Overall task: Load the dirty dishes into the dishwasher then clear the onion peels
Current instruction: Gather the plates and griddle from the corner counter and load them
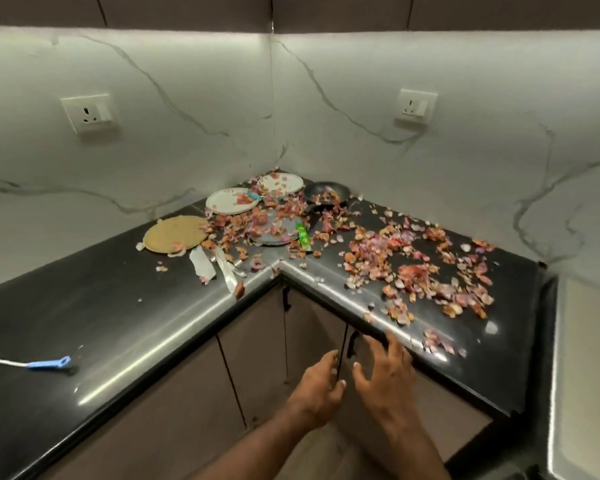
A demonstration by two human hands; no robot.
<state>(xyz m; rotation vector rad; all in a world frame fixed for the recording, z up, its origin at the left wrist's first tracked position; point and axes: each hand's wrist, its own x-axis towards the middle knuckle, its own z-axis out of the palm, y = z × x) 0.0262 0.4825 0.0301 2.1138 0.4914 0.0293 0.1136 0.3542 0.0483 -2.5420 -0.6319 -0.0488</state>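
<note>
Both hands hang low in front of the cabinet doors (pixel 257 358), below the desk (pixel 101 323) edge, holding nothing. Left hand (pixel 317 393) has fingers loosely bent, tips blurred; right hand (pixel 387 372) is spread w/ fingers apart, fingertips just under the desk's front edge near a door handle (pixel 351 344). Onion peels (pixel 416 271) lie scattered over the black L-shaped desk, thickest on the right wing and piled into the corner. Dirty dishes sit in that corner: a tan round plate (pixel 174 233) at left, a white plate (pixel 231 200) beside it, a 2nd white plate (pixel 281 183) further back, a dark pan (pixel 326 194) w/ peels inside, handle partly buried. A dark plate (pixel 274 233) in the middle is mostly hidden under peels. A green item (pixel 303 237) leans on it, label unreadable. Near the inner corner edge lie a white wrapper-like piece (pixel 201 259) and a knife (pixel 227 271), its handle end sticking out past the desk edge; small utensils beside it are hard to make out. Far left, a blue-tipped tool (pixel 49 362) w/ a white cord, cut off by the frame. Dishwasher not in view.
</note>
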